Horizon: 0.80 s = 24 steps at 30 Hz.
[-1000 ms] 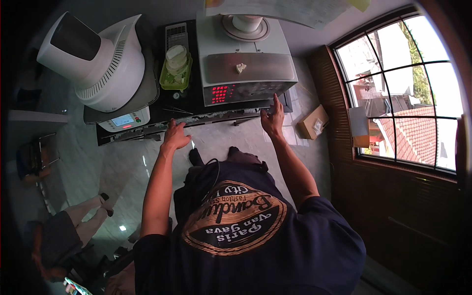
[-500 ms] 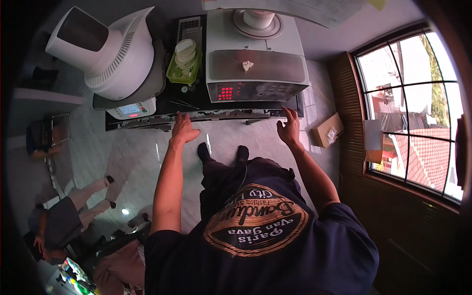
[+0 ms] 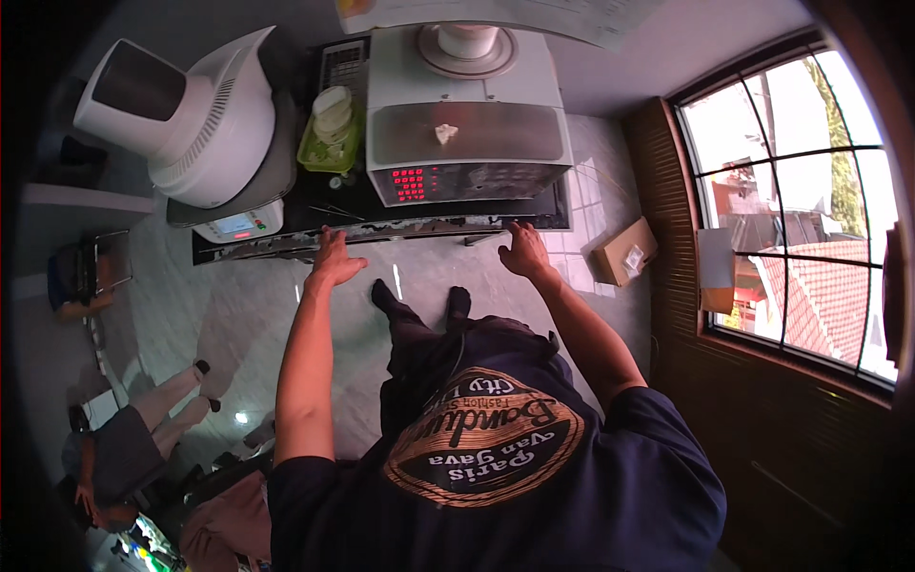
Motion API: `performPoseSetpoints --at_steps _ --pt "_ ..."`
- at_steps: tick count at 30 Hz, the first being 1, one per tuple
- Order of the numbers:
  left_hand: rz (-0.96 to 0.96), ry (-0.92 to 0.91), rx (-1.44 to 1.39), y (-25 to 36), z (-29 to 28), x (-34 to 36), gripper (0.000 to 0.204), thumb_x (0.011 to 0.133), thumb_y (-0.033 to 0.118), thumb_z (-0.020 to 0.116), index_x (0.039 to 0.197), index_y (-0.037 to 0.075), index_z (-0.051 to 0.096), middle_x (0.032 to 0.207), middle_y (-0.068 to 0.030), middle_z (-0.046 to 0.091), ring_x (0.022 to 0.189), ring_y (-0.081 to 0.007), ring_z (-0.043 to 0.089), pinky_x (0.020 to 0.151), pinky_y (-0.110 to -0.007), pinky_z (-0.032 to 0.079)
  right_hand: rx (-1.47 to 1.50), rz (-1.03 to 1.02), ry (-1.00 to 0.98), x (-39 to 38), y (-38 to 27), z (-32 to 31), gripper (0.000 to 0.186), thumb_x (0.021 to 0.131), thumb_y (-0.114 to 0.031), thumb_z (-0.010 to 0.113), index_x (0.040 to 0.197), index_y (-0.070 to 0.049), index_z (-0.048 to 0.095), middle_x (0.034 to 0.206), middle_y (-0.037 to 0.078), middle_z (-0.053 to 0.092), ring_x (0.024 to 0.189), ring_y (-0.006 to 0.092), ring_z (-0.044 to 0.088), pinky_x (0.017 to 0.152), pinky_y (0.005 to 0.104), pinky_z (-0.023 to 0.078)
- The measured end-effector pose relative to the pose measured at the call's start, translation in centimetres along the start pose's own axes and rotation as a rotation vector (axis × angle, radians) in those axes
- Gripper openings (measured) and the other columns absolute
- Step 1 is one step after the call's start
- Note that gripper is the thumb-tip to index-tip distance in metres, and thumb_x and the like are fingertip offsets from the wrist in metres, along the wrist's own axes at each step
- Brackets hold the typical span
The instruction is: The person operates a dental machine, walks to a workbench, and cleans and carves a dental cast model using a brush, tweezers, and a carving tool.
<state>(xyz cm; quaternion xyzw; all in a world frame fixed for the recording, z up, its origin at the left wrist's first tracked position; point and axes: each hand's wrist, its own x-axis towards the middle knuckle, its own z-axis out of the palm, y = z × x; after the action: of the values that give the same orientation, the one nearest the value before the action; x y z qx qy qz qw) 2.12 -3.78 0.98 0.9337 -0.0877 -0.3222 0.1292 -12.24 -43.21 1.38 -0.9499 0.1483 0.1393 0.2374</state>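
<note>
My left hand (image 3: 334,259) is at the front edge of a dark worktop (image 3: 297,198), its fingertips touching or just short of the worn rim. Its fingers are stretched out, thumb apart, with nothing held. Farther right, my right hand (image 3: 526,253) reaches the same edge, fingers spread and likewise holding nothing. Between and beyond the hands stands a box-shaped white appliance (image 3: 464,81) with a red-lit digit panel (image 3: 410,185). On its metal ledge lies a small whitish lump (image 3: 445,133). Thin tweezers (image 3: 334,210) lie on the worktop near my left hand.
Left on the worktop stands a white rounded machine (image 3: 214,133) with a small lit screen (image 3: 234,224). A green tray (image 3: 313,153) holds stacked pale containers (image 3: 333,110). A cardboard box (image 3: 624,253) sits on the floor at right. Another person (image 3: 119,448) is at lower left.
The whole view has shifted, so the worktop sits farther left. My right hand has moved left along the edge, away from the worktop's right corner. The left hand stays near the rim.
</note>
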Motion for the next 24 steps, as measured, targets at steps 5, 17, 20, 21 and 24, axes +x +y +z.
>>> performPoseSetpoints --at_steps 5,17,20,21,24 --pt "0.053 -0.032 0.011 1.2 -0.8 0.8 0.099 0.078 0.047 0.079 0.152 -0.004 0.038 0.165 -0.0355 0.013 0.155 -0.0471 0.014 0.126 -0.047 0.024 0.194 -0.284 0.004 0.7 -6.6 0.9 0.043 0.082 -0.015 0.071 0.122 -0.001 0.068 0.12 0.024 0.068 0.118 0.0431 0.061 0.102 0.0481 0.051" --pt "0.226 0.394 -0.473 2.3 0.3 -2.5 0.058 0.088 0.028 0.074 0.14 0.006 0.058 0.138 -0.0242 0.059 0.127 -0.0407 0.057 0.106 -0.047 0.047 0.179 -0.232 -0.086 0.3 -8.5 2.1 0.034 0.082 -0.012 0.073 0.116 -0.006 0.072 0.116 0.021 0.07 0.114 0.0401 0.064 0.101 0.0463 0.051" --pt "0.407 0.628 -0.522 3.2 1.6 -5.3 0.044 0.088 0.021 0.074 0.126 0.002 0.065 0.12 -0.0214 0.069 0.114 -0.0404 0.064 0.099 -0.046 0.052 0.242 -0.268 -0.226 1.2 -10.1 2.3 0.031 0.082 -0.014 0.073 0.112 -0.004 0.074 0.113 0.021 0.071 0.113 0.0393 0.065 0.1 0.0463 0.052" --pt "0.412 0.623 -0.519 3.2 1.7 -6.5 0.044 0.088 0.021 0.074 0.126 0.002 0.065 0.12 -0.0214 0.069 0.114 -0.0404 0.064 0.099 -0.046 0.052 0.245 -0.263 -0.222 1.6 -11.1 2.4 0.031 0.082 -0.014 0.073 0.112 -0.004 0.074 0.113 0.021 0.071 0.113 0.0393 0.065 0.1 0.0463 0.052" --pt "0.369 0.458 -0.69 2.9 3.1 -10.1 0.041 0.088 0.019 0.074 0.124 0.001 0.066 0.117 -0.0215 0.07 0.112 -0.0405 0.065 0.097 -0.045 0.052 0.118 -0.547 -0.152 2.9 -15.9 3.4 0.036 0.083 -0.015 0.071 0.118 -0.004 0.072 0.116 0.023 0.069 0.114 0.0399 0.065 0.101 0.0458 0.052"
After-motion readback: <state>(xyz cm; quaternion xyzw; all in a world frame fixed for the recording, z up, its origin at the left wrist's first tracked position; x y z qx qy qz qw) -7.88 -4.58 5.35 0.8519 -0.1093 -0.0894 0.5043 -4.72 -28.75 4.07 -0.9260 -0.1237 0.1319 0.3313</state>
